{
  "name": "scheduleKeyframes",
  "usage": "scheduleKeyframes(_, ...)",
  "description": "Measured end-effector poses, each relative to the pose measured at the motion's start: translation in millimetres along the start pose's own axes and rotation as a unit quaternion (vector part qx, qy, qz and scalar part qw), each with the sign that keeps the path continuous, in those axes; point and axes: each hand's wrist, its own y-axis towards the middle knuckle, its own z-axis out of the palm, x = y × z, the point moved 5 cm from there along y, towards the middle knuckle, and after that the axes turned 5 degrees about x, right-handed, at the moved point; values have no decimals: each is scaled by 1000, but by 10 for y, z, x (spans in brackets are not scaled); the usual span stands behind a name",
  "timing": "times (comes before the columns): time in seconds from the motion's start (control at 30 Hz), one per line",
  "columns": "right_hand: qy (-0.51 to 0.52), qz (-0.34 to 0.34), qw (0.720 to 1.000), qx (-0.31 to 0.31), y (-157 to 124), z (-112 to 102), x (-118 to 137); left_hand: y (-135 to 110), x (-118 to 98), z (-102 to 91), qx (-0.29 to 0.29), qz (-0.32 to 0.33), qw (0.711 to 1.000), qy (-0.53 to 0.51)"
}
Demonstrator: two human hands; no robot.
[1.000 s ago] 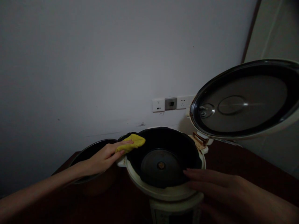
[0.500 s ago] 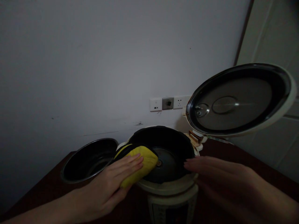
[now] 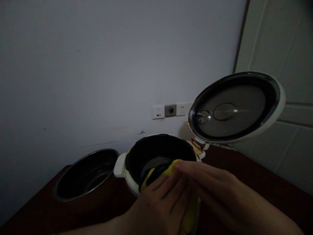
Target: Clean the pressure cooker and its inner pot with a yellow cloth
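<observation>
A yellow and black cloth (image 3: 176,164) lies bunched over the front rim of an electric pressure cooker (image 3: 119,166), partly inside its dark cavity, and some of it hangs down the front. My left hand (image 3: 161,202) is closed on the cloth, fingers bent over it. From the right, my right hand (image 3: 215,186) meets the cloth with its fingertips together at the yellow edge, touching or overlapping the left fingers. The cooker's lid (image 3: 239,111) is swung up to the right on its hinge. The cooker's front panel is hidden behind my hands.
A dark metal inner pot (image 3: 85,176) sits on the dark red table (image 3: 256,182), left of the cooker. Wall sockets (image 3: 170,110) are set in the pale wall behind. A panelled door (image 3: 271,65) stands at the right.
My left hand has moved the cloth from the cooker's left side to its front rim. My right hand has come in to the cloth. The view has shifted slightly.
</observation>
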Motion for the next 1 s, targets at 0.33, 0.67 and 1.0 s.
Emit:
scheduleKeyframes(0.33,68,16,995,74,45,41,25,-75,96,-283,-17,-199,947,-251)
scheduleKeyframes(0.67,-104,-96,984,107,179,508,220,-585,773,-362,-161,-374,903,-137)
scheduleKeyframes(1.0,-160,-178,971,17,-181,351,-20,-685,1158,54,-77,-412,896,-151)
